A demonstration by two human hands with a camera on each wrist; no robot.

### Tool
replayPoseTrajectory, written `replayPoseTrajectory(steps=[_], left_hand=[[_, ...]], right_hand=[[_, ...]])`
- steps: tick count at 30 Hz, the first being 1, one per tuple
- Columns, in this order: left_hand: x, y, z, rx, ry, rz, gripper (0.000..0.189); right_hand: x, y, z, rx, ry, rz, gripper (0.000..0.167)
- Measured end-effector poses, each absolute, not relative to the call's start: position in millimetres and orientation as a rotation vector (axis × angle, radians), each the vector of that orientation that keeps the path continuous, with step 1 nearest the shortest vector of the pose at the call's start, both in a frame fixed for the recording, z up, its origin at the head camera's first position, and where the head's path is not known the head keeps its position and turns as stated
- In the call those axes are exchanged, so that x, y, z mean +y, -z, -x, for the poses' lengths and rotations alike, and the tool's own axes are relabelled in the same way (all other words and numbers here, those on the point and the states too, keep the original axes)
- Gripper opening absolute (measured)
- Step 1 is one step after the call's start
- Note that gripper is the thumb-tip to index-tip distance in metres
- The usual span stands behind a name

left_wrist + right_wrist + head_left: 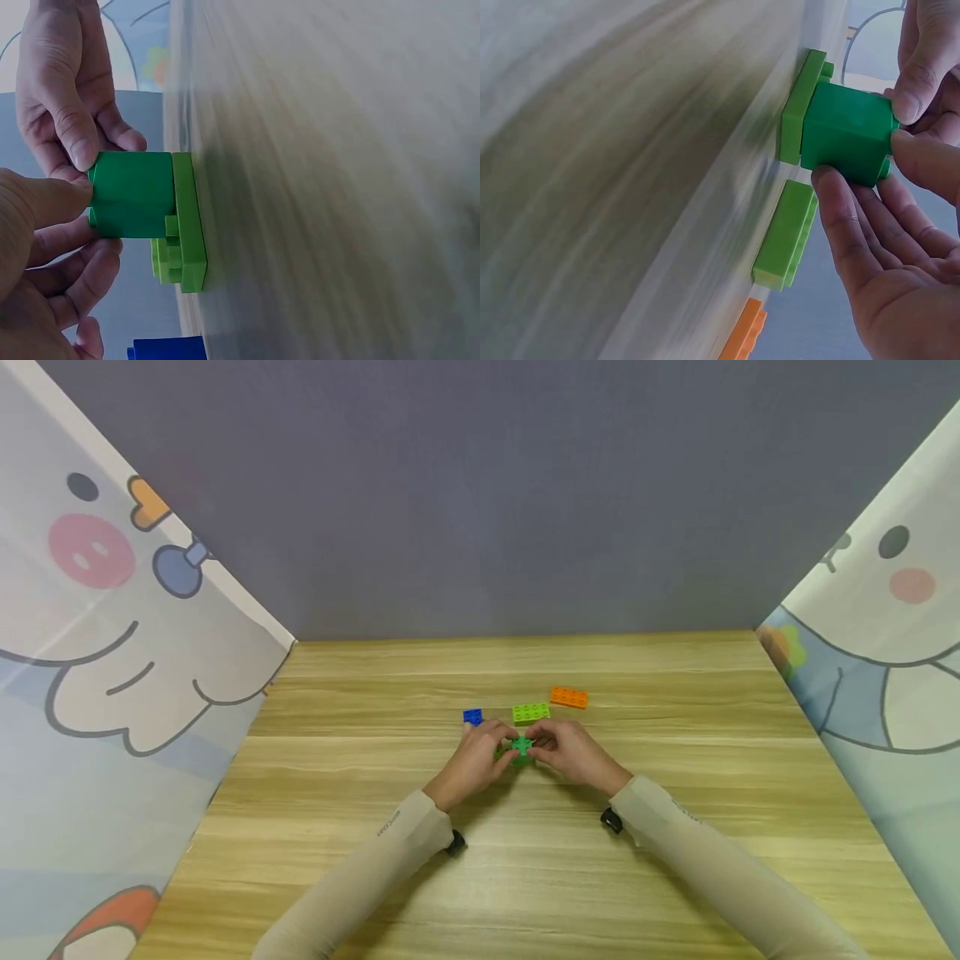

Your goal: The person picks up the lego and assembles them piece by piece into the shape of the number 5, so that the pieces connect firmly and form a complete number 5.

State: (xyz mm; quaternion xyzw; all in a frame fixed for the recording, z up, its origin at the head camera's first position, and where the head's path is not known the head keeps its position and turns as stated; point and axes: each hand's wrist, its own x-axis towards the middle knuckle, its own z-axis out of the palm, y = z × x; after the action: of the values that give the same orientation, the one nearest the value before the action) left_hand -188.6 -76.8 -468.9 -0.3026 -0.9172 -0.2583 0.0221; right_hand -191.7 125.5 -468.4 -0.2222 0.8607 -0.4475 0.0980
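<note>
A dark green toy building block (522, 746) stands between the two hands, studs up, on one end of a flat light green brick (193, 262). Bare studs of that lower brick show beside the block in the left wrist view. My left hand (476, 753) pinches the block near its studded top, thumb on one edge and fingers at the side. From the other side my right hand (573, 754) holds it too, thumb at the top edge and fingertips against a side face (847, 131).
Just behind the hands lies another light green brick (531, 714), with an orange brick (569, 697) farther back to the right. A blue brick (472, 716) lies by the left fingers. The wooden table (525, 877) meets a grey panel (525, 527) at the back and cartoon-printed side walls.
</note>
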Motion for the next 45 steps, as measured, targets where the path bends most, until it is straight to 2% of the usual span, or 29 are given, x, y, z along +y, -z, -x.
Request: replayPoseTrajectory(steps=[22, 45], left_hand=[[-81.4, 465.2, 195.3, -2.869, 0.789, 0.967, 0.021], [-79.8, 459.9, 195.2, -2.946, 0.803, 0.981, 0.02]], right_hand=[[123.9, 480.4, 187.1, 2.556, 1.397, 0.68, 0.024], [127.9, 474.6, 191.2, 2.493, 1.346, 0.725, 0.02]])
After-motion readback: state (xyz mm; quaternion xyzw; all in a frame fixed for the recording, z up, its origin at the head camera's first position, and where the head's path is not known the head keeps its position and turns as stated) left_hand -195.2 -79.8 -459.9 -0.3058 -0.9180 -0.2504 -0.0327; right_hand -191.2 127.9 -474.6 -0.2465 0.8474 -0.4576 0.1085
